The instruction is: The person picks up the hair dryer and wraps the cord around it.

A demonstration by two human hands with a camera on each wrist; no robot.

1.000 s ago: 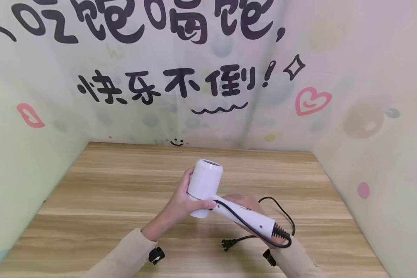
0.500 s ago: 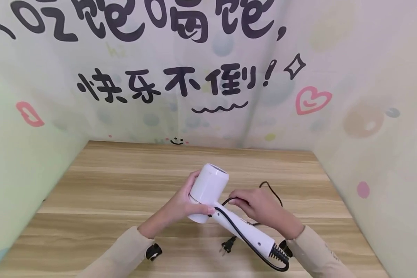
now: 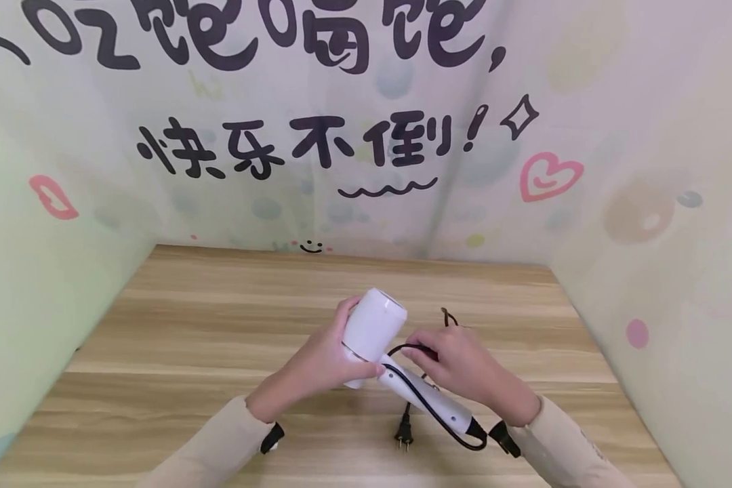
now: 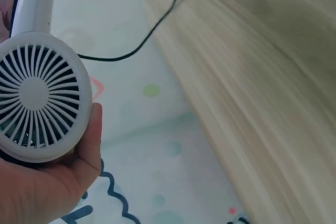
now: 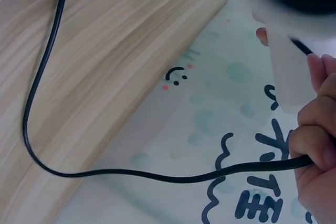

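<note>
A white hair dryer (image 3: 375,325) is held above the table, its handle slanting down to the right. My left hand (image 3: 323,359) grips it round the barrel, thumb by the top of the handle. In the left wrist view the round slotted grille (image 4: 34,93) of the dryer faces the camera, with fingers curled behind its rim. My right hand (image 3: 463,362) pinches the black cord (image 5: 173,178) beside the handle. Part of the cord lies along the handle from its base up to my left thumb. Below the handle the two-pin plug (image 3: 404,432) hangs on its cord.
A wood-grain table (image 3: 177,325) spreads under both hands. Printed fabric walls (image 3: 268,217) with dark lettering stand at its back and sides. Black straps (image 3: 505,439) sit at the wrists over beige sleeves (image 3: 561,440).
My right hand came from behind the handle to its upper side, drawing the cord up toward the top of the handle. The dryer shifted slightly right and tilted. The plug swung to point downward.
</note>
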